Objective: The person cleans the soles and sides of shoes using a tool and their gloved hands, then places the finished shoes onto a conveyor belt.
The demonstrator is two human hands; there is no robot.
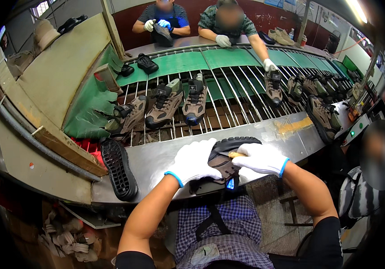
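Passable, I'd say, over surface (153,157) between left hand (195,160) and black sole (119,170); ahead, bars (231,101) open midway, three brown shoes (164,107) blocking left, co-worker's hand (269,66) and shoe (274,89) right.

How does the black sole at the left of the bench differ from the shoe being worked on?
The black sole is a bare part with no upper, while the shoe has a brown upper.
The sole is untouched, while the shoe is gripped by the left hand.
The sole shows a grid of open cells; none show on the shoe.
Both have black parts.
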